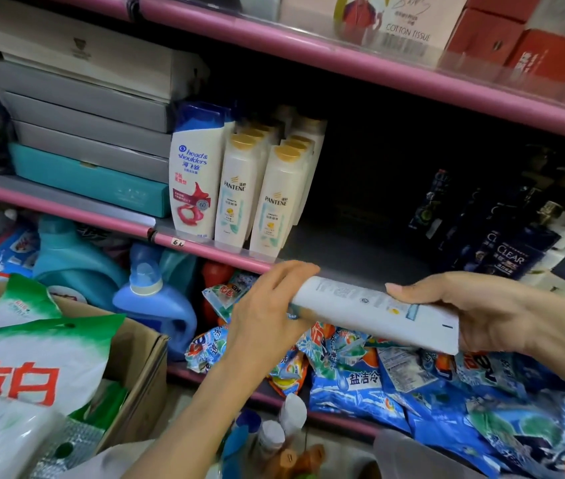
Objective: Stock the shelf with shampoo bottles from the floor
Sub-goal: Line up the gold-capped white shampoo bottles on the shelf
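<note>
I hold a white shampoo bottle (374,311) lying on its side, its printed back label up, just below the front of the middle shelf (212,252). My left hand (267,302) grips its cap end, fingers curled over the top. My right hand (474,309) grips its base end, thumb on top. On the shelf stand two rows of white Pantene bottles (274,205) with gold caps, next to a Head & Shoulders bottle (196,174). A dark gap in the shelf lies right of the Pantene rows. More bottles (274,440) stand on the floor below.
Dark Clear bottles (505,247) fill the shelf's right side. Stacked grey and teal boxes (87,133) sit at left. Blue detergent jugs (156,305) and blue sachets (412,385) fill the lower shelf. A cardboard box with green-and-white bags (32,368) is at bottom left.
</note>
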{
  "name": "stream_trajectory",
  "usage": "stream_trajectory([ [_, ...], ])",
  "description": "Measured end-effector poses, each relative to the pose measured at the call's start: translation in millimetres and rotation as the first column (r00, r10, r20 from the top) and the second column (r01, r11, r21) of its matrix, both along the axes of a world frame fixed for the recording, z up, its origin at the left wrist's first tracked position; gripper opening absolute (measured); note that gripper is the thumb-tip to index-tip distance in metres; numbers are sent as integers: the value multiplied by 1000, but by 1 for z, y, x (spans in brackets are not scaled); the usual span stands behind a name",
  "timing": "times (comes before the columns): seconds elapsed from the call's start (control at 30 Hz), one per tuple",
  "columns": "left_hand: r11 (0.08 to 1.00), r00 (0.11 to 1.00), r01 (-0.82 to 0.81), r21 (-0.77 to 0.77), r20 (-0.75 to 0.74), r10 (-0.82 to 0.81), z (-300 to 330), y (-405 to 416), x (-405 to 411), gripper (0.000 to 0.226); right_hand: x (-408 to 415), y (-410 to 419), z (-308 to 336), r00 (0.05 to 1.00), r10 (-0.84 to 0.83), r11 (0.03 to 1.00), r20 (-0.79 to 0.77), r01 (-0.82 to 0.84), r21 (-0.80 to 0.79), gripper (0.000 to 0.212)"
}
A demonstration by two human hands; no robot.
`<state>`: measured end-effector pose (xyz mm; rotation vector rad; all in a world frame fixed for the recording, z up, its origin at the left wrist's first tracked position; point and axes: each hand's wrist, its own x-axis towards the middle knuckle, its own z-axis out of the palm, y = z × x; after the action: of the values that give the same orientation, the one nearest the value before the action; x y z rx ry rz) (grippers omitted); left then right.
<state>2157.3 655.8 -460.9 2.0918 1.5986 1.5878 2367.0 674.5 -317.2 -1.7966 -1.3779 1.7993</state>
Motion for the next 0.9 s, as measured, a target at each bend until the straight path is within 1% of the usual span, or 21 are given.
stream_trajectory([
  [0.07,988,985,92,-122,160,-72,0,1,0,59,-2,2,6,999,23,1000,-43,-22,8,35],
  [0.13,957,951,175,-231,291,-104,0,2,0,51,-3,7,10,996,45,997,-83,-39,65,53],
  [0.2,888,886,315,-336,439,-148,3,3,0,47,-7,11,10,983,31,994,-182,-11,110,70],
  [0.27,781,781,501,-372,582,-224,6,2,1,40,-14,11,6,951,25,984,-307,31,177,74],
  [0.3,732,734,572,-370,630,-255,8,1,3,35,-17,11,1,943,53,969,-329,31,245,70],
  [0.37,661,671,654,-367,685,-283,11,-2,7,29,-28,11,-8,949,110,907,-295,26,421,52],
  [0.4,637,651,676,-371,705,-282,12,-4,9,29,-33,11,-12,952,109,875,-285,44,482,42],
  [0.47,579,600,724,-374,755,-263,12,-7,11,34,-38,15,-16,953,57,832,-296,118,543,30],
  [0.53,506,491,799,-323,838,-240,12,-9,9,47,-39,22,-15,945,-30,812,-326,214,543,24],
  [0.6,451,335,866,-214,919,-208,13,-9,5,54,-34,28,-13,914,-109,802,-390,313,509,21],
  [0.67,409,159,910,-73,970,-181,16,-9,2,54,-27,33,-11,884,-155,796,-442,376,474,21],
  [0.7,387,92,922,-16,980,-178,18,-10,1,54,-24,35,-11,874,-165,798,-458,391,459,21],
  [0.73,370,50,929,21,982,-182,19,-10,1,53,-22,36,-11,868,-169,801,-467,397,448,21],
  [0.77,363,32,931,40,982,-188,20,-11,1,52,-21,37,-11,866,-171,804,-471,399,442,20],
  [0.83,383,30,923,44,982,-184,22,-11,4,51,-19,39,-11,872,-162,806,-463,387,447,18],
  [0.9,418,27,907,46,986,-167,23,-9,6,58,-18,40,-9,881,-146,801,-450,372,469,18],
])
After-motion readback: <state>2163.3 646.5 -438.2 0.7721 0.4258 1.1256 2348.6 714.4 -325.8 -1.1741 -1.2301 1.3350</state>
